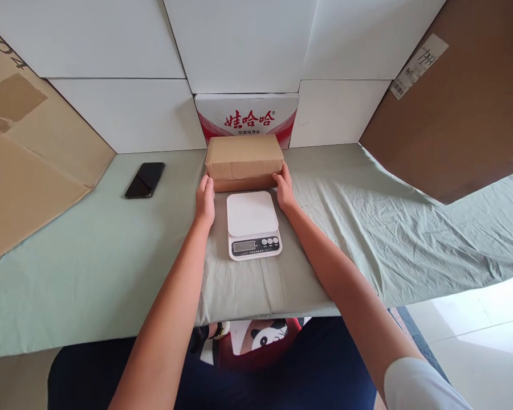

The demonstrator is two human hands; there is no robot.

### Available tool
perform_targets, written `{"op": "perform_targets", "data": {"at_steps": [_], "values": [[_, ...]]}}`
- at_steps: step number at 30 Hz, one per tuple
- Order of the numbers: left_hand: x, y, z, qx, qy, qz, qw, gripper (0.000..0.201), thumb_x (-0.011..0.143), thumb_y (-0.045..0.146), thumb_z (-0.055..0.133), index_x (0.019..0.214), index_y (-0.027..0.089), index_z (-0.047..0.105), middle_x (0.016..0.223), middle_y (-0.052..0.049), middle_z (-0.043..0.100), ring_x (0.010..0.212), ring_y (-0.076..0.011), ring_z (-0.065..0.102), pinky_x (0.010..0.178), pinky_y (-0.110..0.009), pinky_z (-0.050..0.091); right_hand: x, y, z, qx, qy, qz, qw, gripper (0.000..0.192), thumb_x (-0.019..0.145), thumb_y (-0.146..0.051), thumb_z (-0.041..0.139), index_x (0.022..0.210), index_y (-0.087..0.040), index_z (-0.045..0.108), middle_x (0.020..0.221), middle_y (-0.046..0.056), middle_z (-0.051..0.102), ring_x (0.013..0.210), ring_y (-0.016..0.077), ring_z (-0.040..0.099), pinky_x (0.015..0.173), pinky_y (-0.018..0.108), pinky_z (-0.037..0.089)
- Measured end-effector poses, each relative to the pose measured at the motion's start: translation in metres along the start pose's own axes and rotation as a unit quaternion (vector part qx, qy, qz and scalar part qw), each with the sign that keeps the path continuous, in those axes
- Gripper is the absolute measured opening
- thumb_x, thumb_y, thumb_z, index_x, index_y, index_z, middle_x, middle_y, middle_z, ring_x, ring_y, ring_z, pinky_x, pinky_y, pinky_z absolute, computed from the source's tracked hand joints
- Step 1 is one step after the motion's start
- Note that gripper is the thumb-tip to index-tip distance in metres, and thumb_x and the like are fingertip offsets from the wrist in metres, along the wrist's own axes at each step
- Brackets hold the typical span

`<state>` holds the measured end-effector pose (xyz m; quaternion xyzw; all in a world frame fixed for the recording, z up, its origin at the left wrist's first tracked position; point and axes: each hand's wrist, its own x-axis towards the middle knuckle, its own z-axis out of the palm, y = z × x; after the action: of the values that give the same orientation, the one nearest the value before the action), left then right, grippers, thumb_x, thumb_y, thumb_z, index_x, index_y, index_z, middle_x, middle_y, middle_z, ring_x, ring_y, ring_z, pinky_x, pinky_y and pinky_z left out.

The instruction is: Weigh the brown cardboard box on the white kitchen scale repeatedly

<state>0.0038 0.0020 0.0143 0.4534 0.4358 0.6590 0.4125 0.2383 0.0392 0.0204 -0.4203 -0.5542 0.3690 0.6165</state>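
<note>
Between my two hands is a closed brown cardboard box (244, 152), just behind a white kitchen scale (252, 213). My left hand (205, 199) grips the box's left side, its thumb at the front corner. On the opposite side, my right hand (285, 187) holds the box by the lower right front corner. Whether the box rests on the cloth or is slightly raised, I cannot tell. Nothing lies on the scale's weighing plate, and its small display looks blank.
A black smartphone (145, 180) lies to the left on the green cloth (166, 273). Behind the box stands a white and red carton (247, 108) against the white wall. Large cardboard panels flank the table, one at left (34, 154) and one at right (457, 108).
</note>
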Motion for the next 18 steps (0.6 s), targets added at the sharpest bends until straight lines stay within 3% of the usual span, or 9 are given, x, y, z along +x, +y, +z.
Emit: {"op": "perform_targets", "data": {"at_steps": [12, 18], "values": [[-0.0027, 0.0004, -0.0021, 0.002, 0.012, -0.016, 1.000, 0.079, 0.076, 0.085, 0.062, 0.120, 0.019, 0.069, 0.132, -0.017, 0.071, 0.130, -0.0284, 0.064, 0.114, -0.039, 0.047, -0.0060, -0.0028, -0.0021, 0.002, 0.011, 0.015, 1.000, 0.052, 0.076, -0.040, 0.053, 0.126, -0.026, 0.052, 0.147, 0.007, 0.058, 0.141, 0.0276, 0.048, 0.128, 0.052, 0.035], [-0.0023, -0.0017, -0.0048, 0.013, 0.005, 0.011, 1.000, 0.073, 0.082, 0.081, 0.060, 0.117, 0.017, 0.070, 0.131, -0.017, 0.071, 0.131, -0.0266, 0.064, 0.111, -0.036, 0.048, -0.0062, -0.0022, -0.0031, -0.004, 0.004, 0.017, 1.000, 0.050, 0.079, -0.041, 0.054, 0.127, -0.028, 0.053, 0.149, 0.004, 0.058, 0.142, 0.0278, 0.047, 0.128, 0.053, 0.035]]}}
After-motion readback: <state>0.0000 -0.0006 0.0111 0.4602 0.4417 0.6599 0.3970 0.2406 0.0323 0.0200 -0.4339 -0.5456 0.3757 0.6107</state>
